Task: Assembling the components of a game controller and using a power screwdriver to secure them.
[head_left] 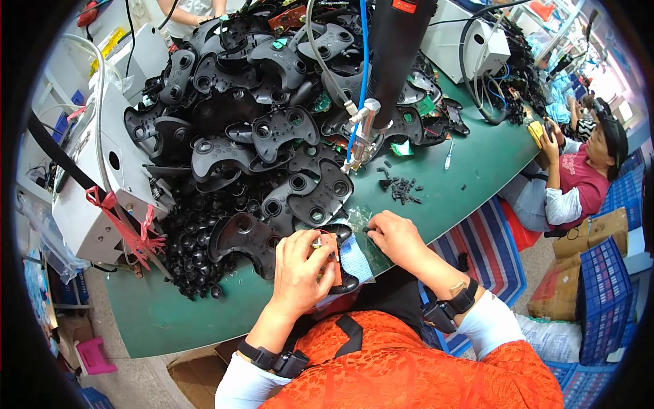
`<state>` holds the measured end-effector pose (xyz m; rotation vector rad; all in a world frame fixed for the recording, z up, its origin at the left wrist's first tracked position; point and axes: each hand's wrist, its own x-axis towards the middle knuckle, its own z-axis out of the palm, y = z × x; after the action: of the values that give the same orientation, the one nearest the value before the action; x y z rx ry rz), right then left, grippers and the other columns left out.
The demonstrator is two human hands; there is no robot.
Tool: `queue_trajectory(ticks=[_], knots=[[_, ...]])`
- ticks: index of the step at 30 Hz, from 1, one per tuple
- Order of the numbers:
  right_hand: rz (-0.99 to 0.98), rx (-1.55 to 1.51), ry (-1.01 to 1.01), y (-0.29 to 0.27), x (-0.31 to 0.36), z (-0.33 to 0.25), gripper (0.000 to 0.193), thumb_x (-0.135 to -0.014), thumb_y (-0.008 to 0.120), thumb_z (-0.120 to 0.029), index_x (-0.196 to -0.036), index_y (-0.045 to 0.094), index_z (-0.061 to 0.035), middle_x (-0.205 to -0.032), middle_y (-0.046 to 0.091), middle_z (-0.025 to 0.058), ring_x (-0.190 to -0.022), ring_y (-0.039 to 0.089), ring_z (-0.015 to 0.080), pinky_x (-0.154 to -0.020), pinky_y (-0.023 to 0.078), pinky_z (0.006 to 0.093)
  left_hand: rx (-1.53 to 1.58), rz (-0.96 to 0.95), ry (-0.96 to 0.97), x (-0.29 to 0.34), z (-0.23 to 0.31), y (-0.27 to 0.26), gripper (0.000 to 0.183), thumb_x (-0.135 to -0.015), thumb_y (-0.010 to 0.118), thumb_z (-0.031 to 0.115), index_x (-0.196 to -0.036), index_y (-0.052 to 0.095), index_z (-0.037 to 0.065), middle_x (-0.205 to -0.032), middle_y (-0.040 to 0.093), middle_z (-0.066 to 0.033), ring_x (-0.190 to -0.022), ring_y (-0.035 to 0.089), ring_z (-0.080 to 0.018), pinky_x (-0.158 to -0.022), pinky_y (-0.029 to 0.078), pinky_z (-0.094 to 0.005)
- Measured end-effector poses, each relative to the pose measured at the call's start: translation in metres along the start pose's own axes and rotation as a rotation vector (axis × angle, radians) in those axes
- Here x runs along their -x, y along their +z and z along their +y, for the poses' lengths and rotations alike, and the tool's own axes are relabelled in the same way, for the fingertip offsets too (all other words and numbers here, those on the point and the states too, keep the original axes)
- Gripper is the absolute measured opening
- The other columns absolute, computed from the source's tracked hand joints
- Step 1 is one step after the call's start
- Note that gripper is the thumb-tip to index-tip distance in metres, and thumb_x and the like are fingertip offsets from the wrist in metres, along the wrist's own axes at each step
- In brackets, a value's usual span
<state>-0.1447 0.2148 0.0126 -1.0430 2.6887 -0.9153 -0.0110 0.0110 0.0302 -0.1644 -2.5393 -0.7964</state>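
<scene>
one brown board sits in my left hand, grasped with a black shell by the near edge of the green table, beside a blue cloth; my right hand pinches a small dark bit.

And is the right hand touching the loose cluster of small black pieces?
Apart: the head view shows green tabletop between the right hand and the cluster.

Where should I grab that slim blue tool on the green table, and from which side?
Probably by the thicker blue end of the tool, coming from the near side with the right hand: it lies flat on the table, that end toward you, with black shells beyond its thin tip.
</scene>
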Motion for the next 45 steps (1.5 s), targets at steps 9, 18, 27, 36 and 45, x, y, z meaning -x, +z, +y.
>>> queue_trajectory(ticks=[9,18,27,36,45], knots=[[0.052,0.176,-0.121,0.001,-0.002,0.002,0.012,-0.082,0.073,-0.008,-0.09,0.066,-0.0031,-0.081,0.062,0.0101,-0.073,0.067,0.029,-0.066,0.054,0.0402,-0.045,0.045,-0.067,-0.001,0.006,0.004,0.029,-0.068,0.076,0.009,-0.096,0.067,0.008,-0.112,0.06,-0.0125,-0.106,0.058,-0.0335,-0.089,0.043,-0.046],[-0.335,-0.919,0.422,-0.002,0.008,-0.044,0.012,-0.093,0.068,-0.011,-0.097,0.065,-0.0002,-0.08,0.068,0.0028,-0.066,0.065,0.0092,-0.06,0.055,0.0247,-0.024,0.06,-0.117,0.003,0.005,0.007,0.031,-0.068,0.078,0.007,-0.098,0.067,0.008,-0.119,0.061,-0.0139,-0.111,0.057,-0.0357,-0.091,0.045,-0.0451],[-0.298,-0.917,0.434,0.003,0.008,-0.044,0.012,-0.093,0.068,-0.012,-0.095,0.067,-0.0004,-0.081,0.068,0.0025,-0.07,0.065,0.0088,-0.061,0.056,0.0256,0.083,-0.008,-0.15,0.012,-0.004,-0.017,0.029,-0.07,0.079,0.006,-0.098,0.071,0.009,-0.118,0.06,-0.0137,-0.109,0.055,-0.0328,-0.091,0.043,-0.0445],[-0.273,-0.894,0.419,0.009,0.01,-0.044,0.014,-0.092,0.07,-0.013,-0.095,0.068,-0.0002,-0.081,0.067,0.0018,-0.07,0.064,0.0083,-0.061,0.056,0.0258,-0.004,0.042,-0.201,0.003,0.008,0.0,0.025,-0.069,0.081,0.009,-0.092,0.069,0.009,-0.115,0.058,-0.0126,-0.108,0.054,-0.0325,-0.088,0.043,-0.0441],[-0.274,-0.968,0.512,0.007,0.009,-0.047,0.013,-0.09,0.072,-0.013,-0.093,0.069,-0.0008,-0.078,0.065,0.002,-0.068,0.061,0.0089,-0.059,0.054,0.0254,0.043,0.131,-0.205,0.01,0.006,0.013,0.02,-0.071,0.08,0.006,-0.087,0.068,0.008,-0.115,0.058,-0.0126,-0.11,0.054,-0.034,-0.09,0.044,-0.045]])
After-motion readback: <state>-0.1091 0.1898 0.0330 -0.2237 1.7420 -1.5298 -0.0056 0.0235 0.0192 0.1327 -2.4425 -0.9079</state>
